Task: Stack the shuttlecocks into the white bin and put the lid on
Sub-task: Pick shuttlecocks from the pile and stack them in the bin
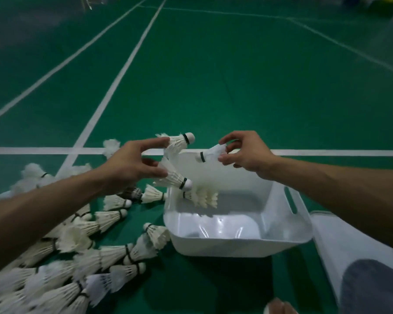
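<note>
A grey knee (372, 288) is closest, over the white lid (327, 234) on the green floor (213, 87). The white bin (236, 243) beside it holds a short stack (202, 197) of shuttlecocks. Above the bin, the left hand (132, 162) has its grip round two shuttlecocks (175, 179). The right hand (247, 152) pinches one shuttlecock (210, 152). A big pile (89, 257) lies left of the bin.

White bin (236, 245) showing smooth glossy plastic, inner wall catching highlights; lid (327, 245) looking like same plastic, duller; shuttlecocks (109, 257) showing matt feather skirts, some fraying, with smooth rounded tips; green floor (213, 87) looking matt; trouser leg (372, 288) showing grey cloth
</note>
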Demonstrator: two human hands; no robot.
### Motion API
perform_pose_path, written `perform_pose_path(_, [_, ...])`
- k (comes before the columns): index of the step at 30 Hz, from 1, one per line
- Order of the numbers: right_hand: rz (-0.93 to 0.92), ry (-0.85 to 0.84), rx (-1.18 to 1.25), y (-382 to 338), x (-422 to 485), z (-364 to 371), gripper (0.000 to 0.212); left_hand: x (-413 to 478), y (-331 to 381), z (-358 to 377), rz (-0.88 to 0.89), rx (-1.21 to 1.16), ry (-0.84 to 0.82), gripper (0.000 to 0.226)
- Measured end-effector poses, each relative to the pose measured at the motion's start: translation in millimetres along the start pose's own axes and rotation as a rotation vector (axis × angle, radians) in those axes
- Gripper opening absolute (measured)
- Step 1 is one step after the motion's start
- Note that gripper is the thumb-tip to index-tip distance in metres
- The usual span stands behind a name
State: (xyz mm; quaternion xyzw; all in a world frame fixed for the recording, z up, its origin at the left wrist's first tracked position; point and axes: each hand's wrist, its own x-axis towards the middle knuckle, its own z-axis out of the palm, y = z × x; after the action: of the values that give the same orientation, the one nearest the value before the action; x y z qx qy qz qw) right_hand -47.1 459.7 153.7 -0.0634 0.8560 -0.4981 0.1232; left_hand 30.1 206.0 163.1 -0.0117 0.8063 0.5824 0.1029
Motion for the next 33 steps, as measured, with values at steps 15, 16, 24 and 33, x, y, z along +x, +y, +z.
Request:
perform_pose_path(15, [0.468,-0.035,-0.042,170,31,10,0.034,87,-37,62,0.009,0.511,-0.130,0.082])
perform_pose_path(16, [0.471,-0.046,-0.054,176,34,16,0.036,89,-39,62,0.021,0.557,-0.149,0.082])
perform_pose_path(24, [0.542,-0.110,0.135,190,47,46,0.036,97,-50,65,0.055,0.635,-0.212,0.084])
perform_pose_path(33, [0.518,-0.151,0.245,187,62,64,0.047,103,-52,67,0.048,0.626,-0.225,0.085])
